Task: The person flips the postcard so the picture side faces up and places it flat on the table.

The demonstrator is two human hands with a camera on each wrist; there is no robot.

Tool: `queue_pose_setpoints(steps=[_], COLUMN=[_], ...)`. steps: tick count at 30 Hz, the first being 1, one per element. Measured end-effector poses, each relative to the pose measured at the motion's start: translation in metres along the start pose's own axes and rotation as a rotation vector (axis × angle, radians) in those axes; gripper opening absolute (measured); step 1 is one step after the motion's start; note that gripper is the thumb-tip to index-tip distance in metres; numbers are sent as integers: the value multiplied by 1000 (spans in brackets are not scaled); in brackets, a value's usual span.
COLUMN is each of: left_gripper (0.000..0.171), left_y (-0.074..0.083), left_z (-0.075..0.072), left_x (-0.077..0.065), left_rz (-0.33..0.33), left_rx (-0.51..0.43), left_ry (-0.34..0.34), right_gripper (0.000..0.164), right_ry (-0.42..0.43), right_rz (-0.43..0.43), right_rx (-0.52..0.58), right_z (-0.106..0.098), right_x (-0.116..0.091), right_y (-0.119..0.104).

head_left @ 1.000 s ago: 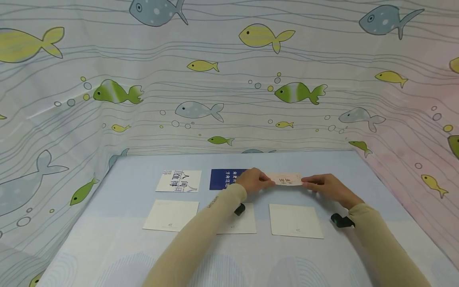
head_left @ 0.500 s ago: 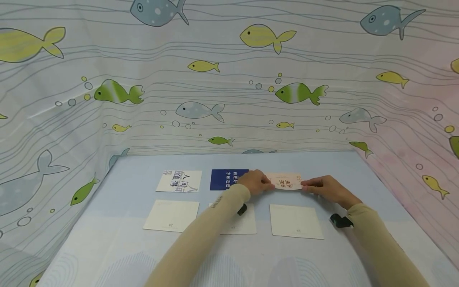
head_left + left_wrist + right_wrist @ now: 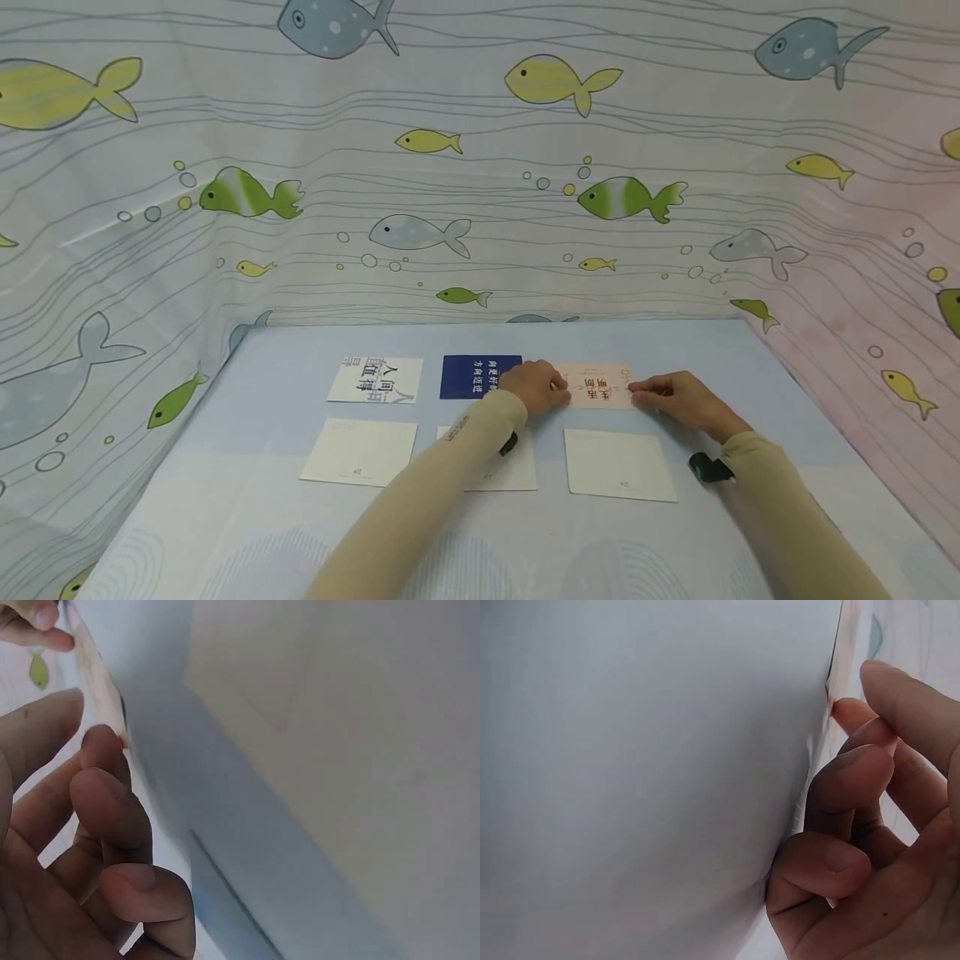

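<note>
A pale pink card [image 3: 600, 387] with red printed characters lies flat on the table in the back row, at the right. My left hand [image 3: 536, 387] is at its left edge and covers part of the blue card [image 3: 467, 377] beside it. At the opposite edge, fingertips of my right hand [image 3: 684, 402] touch the pink card. In the left wrist view the thumb [image 3: 52, 720] stands apart from the loosely bent fingers, whose index tip is at the card's edge. The right wrist view likewise shows the thumb [image 3: 907, 697] lifted off the card, with the index fingertip against its edge.
A white card [image 3: 373, 380] with blue characters lies at the back left. In front are three blank-looking cream cards: left [image 3: 360, 450], middle [image 3: 517, 467], partly under my left sleeve, and right [image 3: 619, 463]. A fish-patterned curtain [image 3: 480, 167] closes off the table's back and sides.
The pink card, tilted up between both hands a second ago, has come down flat onto the table. Both hands have lowered slightly, and the thumbs now stand off the card.
</note>
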State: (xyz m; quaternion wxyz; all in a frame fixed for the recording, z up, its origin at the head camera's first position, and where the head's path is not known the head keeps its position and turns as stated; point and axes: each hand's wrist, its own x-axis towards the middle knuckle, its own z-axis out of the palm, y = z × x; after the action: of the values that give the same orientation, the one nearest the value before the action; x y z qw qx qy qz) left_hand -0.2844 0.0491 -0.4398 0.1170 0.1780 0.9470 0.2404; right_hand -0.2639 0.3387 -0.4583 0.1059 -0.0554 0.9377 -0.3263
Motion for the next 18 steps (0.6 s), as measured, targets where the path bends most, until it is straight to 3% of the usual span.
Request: queue_pose_setpoints(steps=[7, 18], left_gripper=[24, 31], left_y=[-8, -19], left_z=[4, -2], left_x=[4, -1], left_rz=[6, 50], left_rx=[-64, -136], left_ry=[10, 12], right_gripper=[41, 42], right_ry=[-6, 19], right_rz=[27, 35], right_rx=[-6, 8], right_z=[1, 3], right_x=[0, 3], right_y=[0, -5])
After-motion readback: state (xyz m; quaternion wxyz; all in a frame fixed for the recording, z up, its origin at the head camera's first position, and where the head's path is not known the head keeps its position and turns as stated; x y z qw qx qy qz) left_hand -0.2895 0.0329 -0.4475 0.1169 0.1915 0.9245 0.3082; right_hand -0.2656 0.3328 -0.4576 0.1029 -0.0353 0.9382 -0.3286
